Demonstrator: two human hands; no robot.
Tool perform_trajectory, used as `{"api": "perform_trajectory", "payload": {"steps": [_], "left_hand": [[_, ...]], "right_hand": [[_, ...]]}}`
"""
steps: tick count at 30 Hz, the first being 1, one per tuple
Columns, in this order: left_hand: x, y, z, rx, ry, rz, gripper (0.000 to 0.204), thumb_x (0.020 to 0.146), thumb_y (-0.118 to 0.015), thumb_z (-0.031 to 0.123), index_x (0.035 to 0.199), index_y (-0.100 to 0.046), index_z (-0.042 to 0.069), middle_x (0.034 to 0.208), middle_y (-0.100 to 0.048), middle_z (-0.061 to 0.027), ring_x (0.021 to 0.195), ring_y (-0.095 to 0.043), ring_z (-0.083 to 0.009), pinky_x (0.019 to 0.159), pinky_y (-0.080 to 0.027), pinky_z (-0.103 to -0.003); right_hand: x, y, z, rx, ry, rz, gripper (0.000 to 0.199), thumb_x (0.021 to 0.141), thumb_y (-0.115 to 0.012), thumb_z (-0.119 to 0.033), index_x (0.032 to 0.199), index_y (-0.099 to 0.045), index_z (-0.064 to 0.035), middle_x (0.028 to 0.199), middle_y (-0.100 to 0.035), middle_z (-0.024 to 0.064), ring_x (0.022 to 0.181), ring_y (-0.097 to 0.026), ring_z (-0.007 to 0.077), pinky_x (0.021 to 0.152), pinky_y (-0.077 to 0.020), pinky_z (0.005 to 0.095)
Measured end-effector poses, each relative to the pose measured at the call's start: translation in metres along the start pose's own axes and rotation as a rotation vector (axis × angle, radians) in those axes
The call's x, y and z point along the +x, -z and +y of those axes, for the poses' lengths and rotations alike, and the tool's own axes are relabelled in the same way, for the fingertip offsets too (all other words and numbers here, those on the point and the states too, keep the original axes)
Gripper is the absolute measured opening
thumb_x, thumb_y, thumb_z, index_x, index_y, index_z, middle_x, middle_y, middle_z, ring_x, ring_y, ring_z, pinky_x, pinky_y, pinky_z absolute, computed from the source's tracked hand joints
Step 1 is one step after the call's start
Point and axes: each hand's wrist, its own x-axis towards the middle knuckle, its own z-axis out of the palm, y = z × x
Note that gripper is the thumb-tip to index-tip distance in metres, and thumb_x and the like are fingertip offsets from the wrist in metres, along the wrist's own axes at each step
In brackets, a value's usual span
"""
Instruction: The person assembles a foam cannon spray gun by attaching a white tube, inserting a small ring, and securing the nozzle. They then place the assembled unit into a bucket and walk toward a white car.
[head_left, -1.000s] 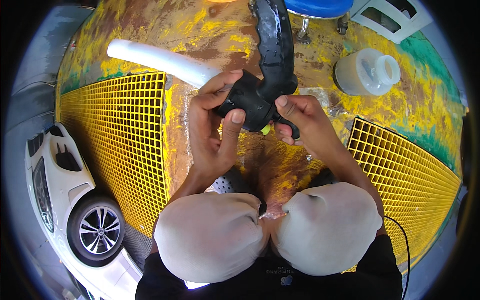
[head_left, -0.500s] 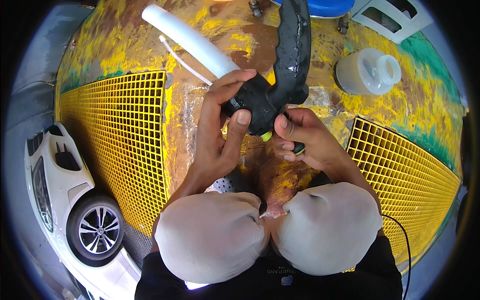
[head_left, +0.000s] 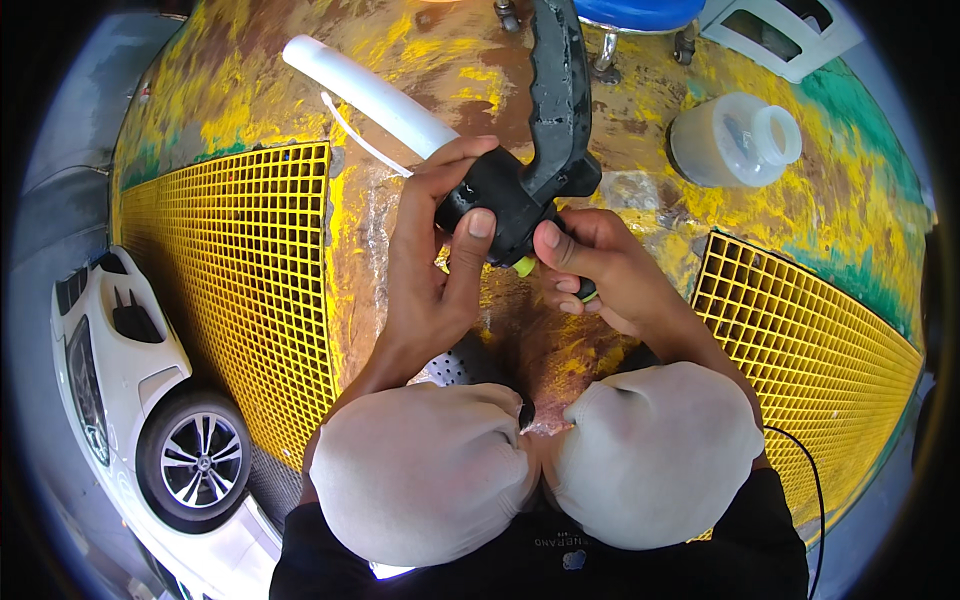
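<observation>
This looked like a car wash or vehicle service bay. The floor point(head_left: 420, 60) was rough concrete, stained and streaked with worn yellow and green paint. Yellow drain gratings point(head_left: 250, 260) were set into it on both sides. Just left of the left grating stood a white car point(head_left: 130, 400) with one wheel showing. Beyond the right grating lay a translucent plastic jug point(head_left: 735, 140).
</observation>
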Motion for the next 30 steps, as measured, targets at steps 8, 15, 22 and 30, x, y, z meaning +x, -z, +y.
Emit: {"api": "perform_trajectory", "payload": {"steps": [8, 15, 22, 30], "left_hand": [[0.002, -0.005, -0.010, -0.148, -0.096, 0.002, 0.030, 0.102, -0.049, 0.013, 0.125, -0.041, -0.004, 0.141, -0.044, -0.0205, 0.123, -0.050, -0.0235, 0.103, -0.042, -0.036], [0.004, -0.004, -0.011, -0.059, -0.187, 0.021, 0.030, 0.102, -0.050, 0.017, 0.121, -0.040, -0.003, 0.140, -0.043, -0.0244, 0.125, -0.049, -0.0276, 0.105, -0.040, -0.040], [0.003, -0.003, -0.004, -0.010, -0.132, 0.000, 0.030, 0.102, -0.049, 0.016, 0.123, -0.040, -0.003, 0.139, -0.044, -0.0237, 0.124, -0.049, -0.0265, 0.105, -0.039, -0.039], [0.004, -0.006, -0.010, -0.039, -0.165, 0.042, 0.032, 0.102, -0.051, 0.020, 0.123, -0.040, -0.001, 0.139, -0.043, -0.0248, 0.127, -0.046, -0.0273, 0.109, -0.035, -0.041]], "right_hand": [[0.003, 0.012, 0.000, 0.367, -0.115, -0.117, 0.043, 0.094, -0.062, -0.046, 0.087, -0.056, -0.0045, 0.059, -0.042, -0.0040, 0.047, -0.044, 0.0087, 0.040, -0.0231, 0.0209], [0.000, 0.010, -0.003, 0.239, -0.047, -0.112, 0.040, 0.093, -0.066, -0.041, 0.088, -0.056, -0.0031, 0.059, -0.042, -0.0040, 0.048, -0.043, 0.0076, 0.041, -0.0247, 0.0222], [-0.002, -0.004, -0.001, 0.022, 0.107, -0.021, 0.036, 0.094, -0.067, -0.036, 0.088, -0.056, -0.0017, 0.058, -0.042, -0.0039, 0.047, -0.043, 0.0066, 0.043, -0.0272, 0.0229], [0.000, 0.010, -0.008, 0.320, -0.065, -0.133, 0.038, 0.096, -0.062, -0.040, 0.088, -0.055, -0.0033, 0.056, -0.040, -0.0055, 0.045, -0.043, 0.0074, 0.040, -0.0245, 0.0217]]}}
